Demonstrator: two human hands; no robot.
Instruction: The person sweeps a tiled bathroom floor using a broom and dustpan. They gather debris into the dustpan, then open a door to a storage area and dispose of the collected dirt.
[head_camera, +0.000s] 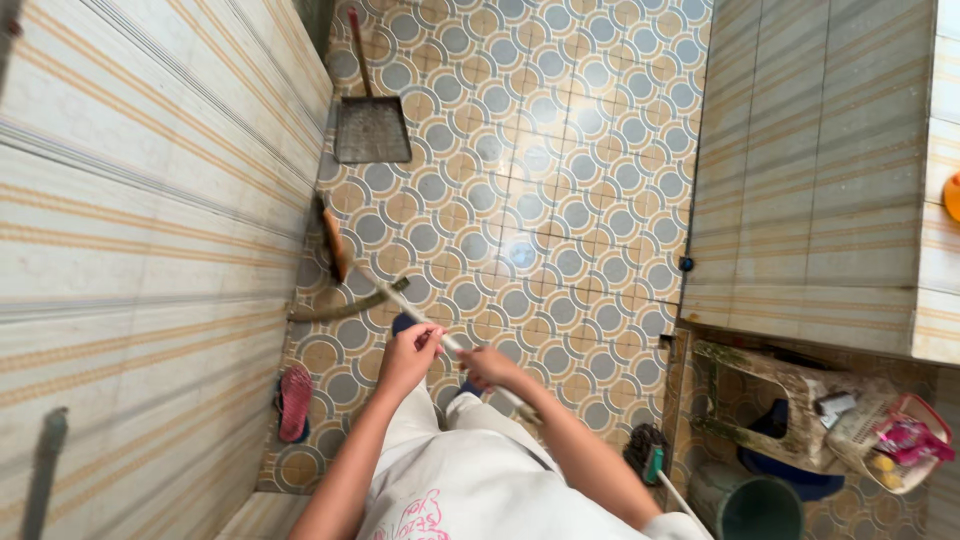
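Both forearms stretch out from the white shirt at the bottom of the frame, and each hand is wrapped around the same pale broom handle (455, 347). Left hand (408, 355), just left of centre, is closed on the handle higher toward the head end; right hand (487, 367) is clamped on it a little lower and nearer the body, so the stick runs diagonally between them, one hand to steer, the other to push, as it appears. From the left hand the handle slants up and left to the broom head (340, 305), whose bristles lie flat on the patterned floor (560, 200) close against the striped tile wall (130, 230), a position that suits reaching into the edge. Just above it, a second brush with an orange back (333, 243) leans at the wall's foot. Farther up, near the top of the frame, a dark dustpan (371, 128) rests on the floor with its red handle pointing away. A pink sandal (295, 400) lies at lower left. At lower right, under a tiled ledge (820, 200), sit a grimy stool (780, 400) and a green bucket (755, 505).
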